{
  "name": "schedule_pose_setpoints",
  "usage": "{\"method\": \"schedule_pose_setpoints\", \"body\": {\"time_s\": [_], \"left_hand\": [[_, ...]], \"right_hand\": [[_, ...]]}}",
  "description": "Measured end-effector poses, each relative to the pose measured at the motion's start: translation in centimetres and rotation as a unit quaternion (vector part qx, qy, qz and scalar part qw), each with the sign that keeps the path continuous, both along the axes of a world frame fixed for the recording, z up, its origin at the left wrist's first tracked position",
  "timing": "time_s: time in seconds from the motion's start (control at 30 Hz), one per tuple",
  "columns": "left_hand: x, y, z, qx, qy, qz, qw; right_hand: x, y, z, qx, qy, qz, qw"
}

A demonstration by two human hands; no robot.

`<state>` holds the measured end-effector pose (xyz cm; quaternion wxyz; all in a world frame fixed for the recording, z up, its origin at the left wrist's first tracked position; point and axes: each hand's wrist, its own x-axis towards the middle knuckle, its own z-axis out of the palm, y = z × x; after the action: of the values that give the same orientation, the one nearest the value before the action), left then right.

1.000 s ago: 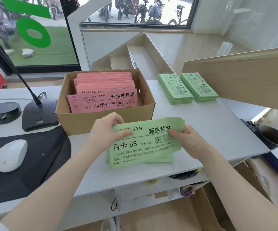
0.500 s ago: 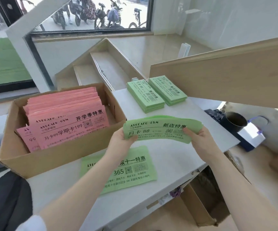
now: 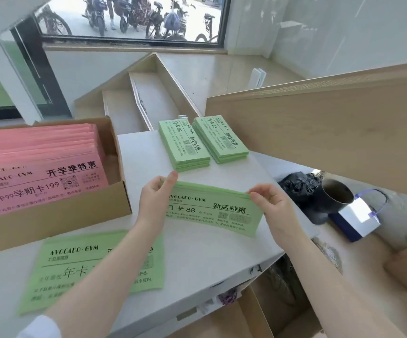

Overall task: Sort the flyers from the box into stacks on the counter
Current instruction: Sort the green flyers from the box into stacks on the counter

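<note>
Both hands hold a thin bundle of pale green paper flyers (image 3: 212, 211) above the white tabletop (image 3: 222, 259), printed side toward the camera, the bundle running left to right and tilted a little. The left hand (image 3: 156, 201) pinches its upper left corner, thumb in front and fingers behind, so the grip there is closed on the paper; the right hand (image 3: 273, 206) pinches the upper right edge the same way, fingers curled over the top. Just beyond the held bundle, near the far edge of the tabletop, two neat stacks of the same green flyers lie side by side: the left green stack (image 3: 184, 147) and the right green stack (image 3: 220, 140), close together but not overlapping. Nearer the camera, partly under the left forearm, a larger green flyer with different print (image 3: 75, 264) lies flat on the tabletop. To the left stands an open brown cardboard box (image 3: 114, 206) filled with pink paper flyers (image 3: 39, 172), leaning in rows. Off the right edge of the tabletop, lower down, sit a dark round cup (image 3: 336, 193) and a black plastic bag (image 3: 297, 186).
</note>
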<state>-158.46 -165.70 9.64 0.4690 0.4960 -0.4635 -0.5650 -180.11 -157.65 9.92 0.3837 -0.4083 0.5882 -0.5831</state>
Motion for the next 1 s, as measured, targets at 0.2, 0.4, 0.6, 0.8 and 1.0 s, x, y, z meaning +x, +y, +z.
{"method": "schedule_pose_setpoints", "body": {"time_s": [0.2,0.4,0.6,0.8,1.0], "left_hand": [[-1.3,0.2,0.2,-0.015,-0.007,0.049,0.999],[-0.8,0.4,-0.5,-0.047,-0.007,0.003,0.999],[1.4,-0.2,-1.6,-0.07,-0.029,-0.129,0.989],[0.9,-2.1,-1.0,-0.056,-0.068,-0.157,0.984],[0.9,-3.4,-1.1,-0.08,-0.164,-0.187,0.965]], "right_hand": [[-0.1,-0.6,-0.5,0.014,0.092,0.009,0.996],[-0.5,0.5,-1.3,0.025,-0.003,0.042,0.999],[0.0,0.8,-1.3,0.023,0.066,0.053,0.996],[-0.1,-0.1,-0.7,0.016,0.081,0.008,0.997],[-0.5,-0.5,0.2,0.089,0.282,-0.013,0.955]]}}
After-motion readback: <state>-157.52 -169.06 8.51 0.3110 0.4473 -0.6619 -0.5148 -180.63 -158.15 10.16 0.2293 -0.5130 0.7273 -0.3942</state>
